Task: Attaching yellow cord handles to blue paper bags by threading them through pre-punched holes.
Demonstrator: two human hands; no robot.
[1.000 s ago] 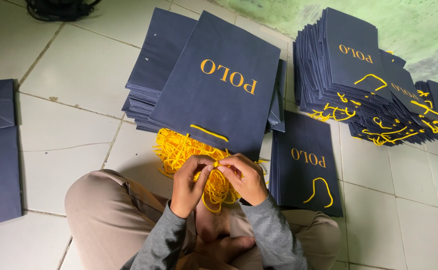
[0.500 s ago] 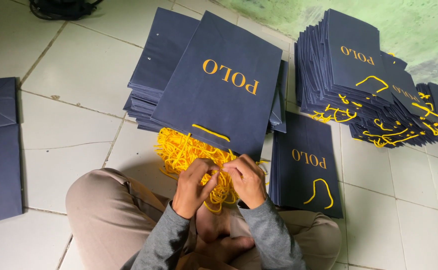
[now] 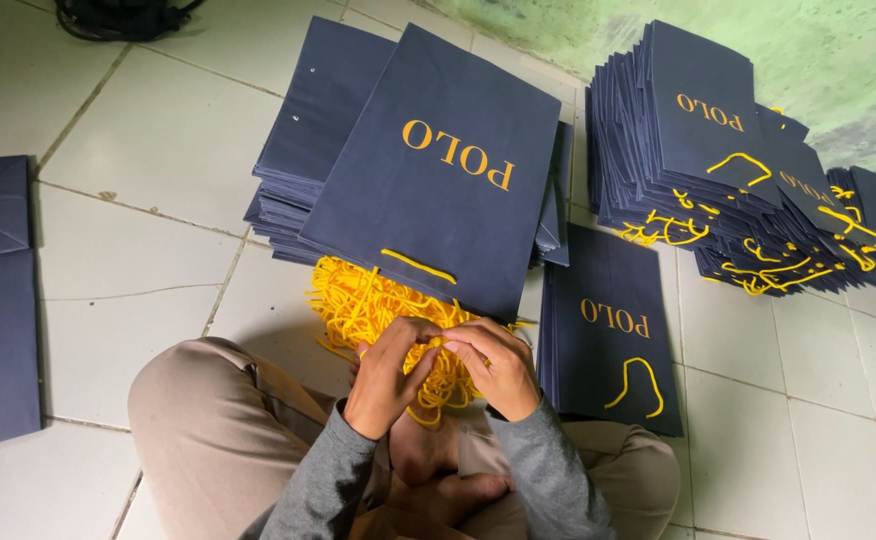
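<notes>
Two hands (image 3: 448, 370) curled, pinching yellow cord (image 3: 378, 305)

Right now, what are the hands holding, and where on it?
Both the left hand and right hand pinch one yellow cord from the yellow cord pile, fingers meeting on it; which part of the cord cannot be told.

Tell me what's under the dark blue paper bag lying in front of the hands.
The bag lies on a stack of dark blue bags; its near edge covers part of the yellow cord pile. How far the cords run underneath is hidden.
</notes>
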